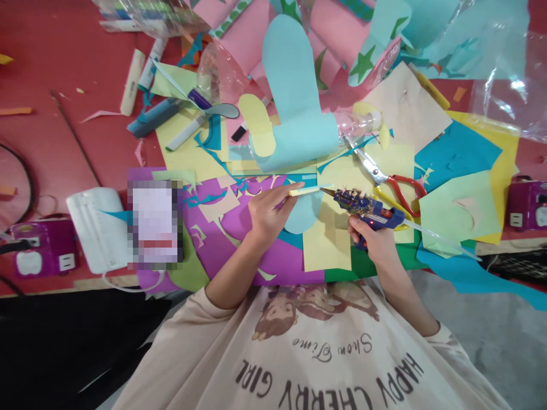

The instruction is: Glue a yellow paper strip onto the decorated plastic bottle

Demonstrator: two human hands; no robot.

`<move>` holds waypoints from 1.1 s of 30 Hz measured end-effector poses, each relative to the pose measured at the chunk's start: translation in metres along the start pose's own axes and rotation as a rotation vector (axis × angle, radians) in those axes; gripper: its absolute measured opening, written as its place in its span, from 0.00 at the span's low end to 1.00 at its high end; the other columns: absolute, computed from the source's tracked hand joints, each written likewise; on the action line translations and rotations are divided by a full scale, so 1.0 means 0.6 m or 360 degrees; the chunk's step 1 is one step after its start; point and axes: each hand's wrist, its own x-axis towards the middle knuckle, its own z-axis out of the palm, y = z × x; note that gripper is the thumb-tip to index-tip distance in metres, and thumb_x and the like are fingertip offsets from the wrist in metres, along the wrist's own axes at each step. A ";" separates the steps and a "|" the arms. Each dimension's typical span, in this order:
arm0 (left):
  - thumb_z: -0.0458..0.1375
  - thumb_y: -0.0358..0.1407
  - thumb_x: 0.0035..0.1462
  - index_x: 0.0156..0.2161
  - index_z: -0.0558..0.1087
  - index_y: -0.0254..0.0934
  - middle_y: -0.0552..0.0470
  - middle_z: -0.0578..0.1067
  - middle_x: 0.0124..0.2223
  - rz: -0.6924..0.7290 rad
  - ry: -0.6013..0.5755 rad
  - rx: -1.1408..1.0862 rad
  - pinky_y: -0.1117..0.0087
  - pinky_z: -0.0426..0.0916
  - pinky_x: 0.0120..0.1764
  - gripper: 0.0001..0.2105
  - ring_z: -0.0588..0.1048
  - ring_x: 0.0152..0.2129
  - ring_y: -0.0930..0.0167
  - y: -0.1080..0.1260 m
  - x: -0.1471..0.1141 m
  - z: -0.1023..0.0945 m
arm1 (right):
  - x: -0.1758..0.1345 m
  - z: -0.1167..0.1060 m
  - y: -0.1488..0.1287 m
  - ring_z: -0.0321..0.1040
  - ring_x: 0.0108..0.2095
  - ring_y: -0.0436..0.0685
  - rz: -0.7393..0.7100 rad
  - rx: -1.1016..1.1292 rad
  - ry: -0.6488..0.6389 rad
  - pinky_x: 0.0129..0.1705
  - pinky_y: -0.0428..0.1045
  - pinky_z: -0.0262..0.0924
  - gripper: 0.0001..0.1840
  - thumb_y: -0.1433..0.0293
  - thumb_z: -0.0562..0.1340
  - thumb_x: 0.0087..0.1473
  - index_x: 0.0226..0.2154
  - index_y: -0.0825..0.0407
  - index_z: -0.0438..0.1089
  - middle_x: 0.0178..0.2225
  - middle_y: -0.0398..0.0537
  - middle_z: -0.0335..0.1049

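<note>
My right hand (pixel 371 238) grips a blue glue gun (pixel 368 208) whose nozzle points left at the tip of a thin pale yellow paper strip (pixel 308 191). My left hand (pixel 268 212) pinches that strip by its near end and holds it level above a light blue paper cutout (pixel 301 213). Both hands hover over sheets of yellow (pixel 327 242), purple (pixel 239 245) and green paper at the table's front edge.
Red-handled scissors (pixel 391 181) lie just behind the glue gun. A large light blue paper shape (pixel 294 102), clear plastic bottles (pixel 222 71), markers (pixel 171 111) and paper scraps crowd the red table (pixel 51 68). Purple power strips (pixel 43 250) sit left and right (pixel 530 205). A white mask (pixel 96 228) lies left.
</note>
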 end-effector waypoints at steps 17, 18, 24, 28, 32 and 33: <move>0.57 0.30 0.57 0.36 0.80 0.41 0.55 0.81 0.29 -0.0057 -0.0008 -0.0022 0.80 0.67 0.24 0.09 0.76 0.20 0.78 0.003 0.001 -0.003 | 0.001 -0.004 -0.001 0.55 0.15 0.45 -0.0010 -0.0047 0.0024 0.17 0.44 0.53 0.15 0.61 0.67 0.40 0.17 0.53 0.65 0.16 0.41 0.64; 0.57 0.30 0.58 0.36 0.80 0.41 0.55 0.81 0.29 -0.0057 -0.0011 -0.0006 0.80 0.67 0.24 0.08 0.76 0.20 0.78 0.003 0.001 -0.003 | 0.001 -0.005 0.000 0.55 0.15 0.45 -0.0020 -0.0049 0.0025 0.17 0.44 0.53 0.15 0.61 0.67 0.40 0.17 0.53 0.65 0.16 0.41 0.64; 0.56 0.36 0.59 0.34 0.80 0.40 0.55 0.81 0.29 -0.0127 -0.0044 0.0109 0.78 0.68 0.24 0.09 0.77 0.20 0.77 0.004 0.001 -0.005 | 0.004 -0.008 0.000 0.55 0.14 0.45 -0.0042 -0.0089 0.0040 0.16 0.44 0.52 0.16 0.61 0.66 0.40 0.15 0.52 0.63 0.15 0.41 0.63; 0.56 0.37 0.60 0.35 0.80 0.40 0.54 0.82 0.29 -0.0140 -0.0058 0.0112 0.79 0.67 0.23 0.10 0.76 0.20 0.77 0.003 0.000 -0.005 | 0.004 -0.008 -0.001 0.55 0.14 0.45 -0.0023 -0.0062 0.0047 0.16 0.44 0.51 0.15 0.62 0.66 0.40 0.15 0.52 0.64 0.14 0.41 0.63; 0.55 0.37 0.61 0.35 0.80 0.40 0.54 0.81 0.29 -0.0093 -0.0040 0.0108 0.79 0.64 0.21 0.11 0.74 0.18 0.78 0.004 0.002 -0.005 | 0.003 -0.012 0.003 0.56 0.14 0.45 -0.0058 -0.0020 0.0037 0.17 0.44 0.52 0.14 0.63 0.66 0.41 0.16 0.53 0.65 0.14 0.41 0.64; 0.56 0.36 0.60 0.35 0.80 0.40 0.54 0.81 0.29 -0.0073 -0.0028 0.0095 0.80 0.64 0.21 0.10 0.74 0.18 0.79 0.004 0.003 -0.005 | 0.003 -0.013 0.005 0.56 0.14 0.45 -0.0074 -0.0011 0.0018 0.17 0.44 0.53 0.14 0.63 0.66 0.42 0.16 0.53 0.66 0.15 0.41 0.64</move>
